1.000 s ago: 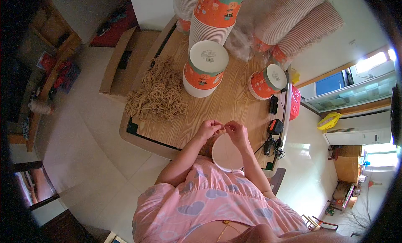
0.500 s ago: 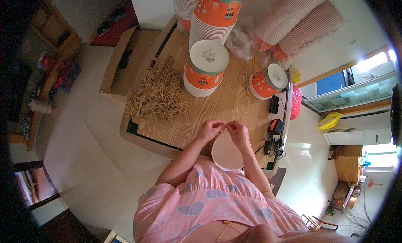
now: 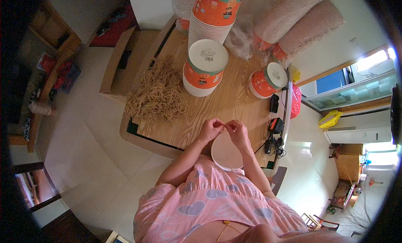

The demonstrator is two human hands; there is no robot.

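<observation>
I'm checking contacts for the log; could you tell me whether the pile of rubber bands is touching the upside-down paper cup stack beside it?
Apart. The head view shows bare wooden tabletop between the rubber band pile and the upside-down cup stack.

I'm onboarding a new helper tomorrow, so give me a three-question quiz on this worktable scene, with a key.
1. True or false: the left hand and right hand meet above the rim of a white paper cup.
2. What lies heaped on the table to the person's left?
A. Rubber bands
B. Spoons
C. Lids
3. Fill in: the two cup stacks standing bottom-up on the table are white and ____.

Key:
1. True; the fingertips pinch together at the cup's far rim.
2. A; a tan pile of rubber bands.
3. Orange; a large stack and a smaller stack.
</observation>
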